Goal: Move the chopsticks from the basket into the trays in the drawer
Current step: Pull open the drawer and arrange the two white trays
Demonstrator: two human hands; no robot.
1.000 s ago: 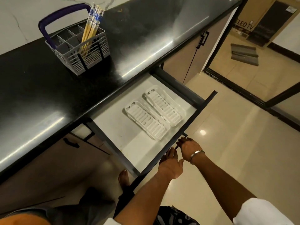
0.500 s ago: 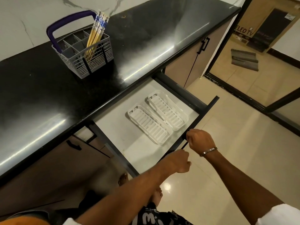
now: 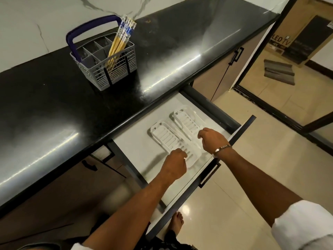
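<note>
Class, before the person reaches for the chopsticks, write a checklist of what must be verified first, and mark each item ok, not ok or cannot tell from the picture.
1. Drawer pulled open far enough to show both trays: ok.
2. Two white trays lie flat, side by side, nothing in them: ok.
3. Chopsticks stand bunched in one compartment of the grey basket on the counter: ok.
4. Left hand holds nothing: ok, fingers curled above the near tray.
5. Right hand holds nothing: ok, curled above the far tray.
6. Whether either hand touches a tray: cannot tell.
</note>
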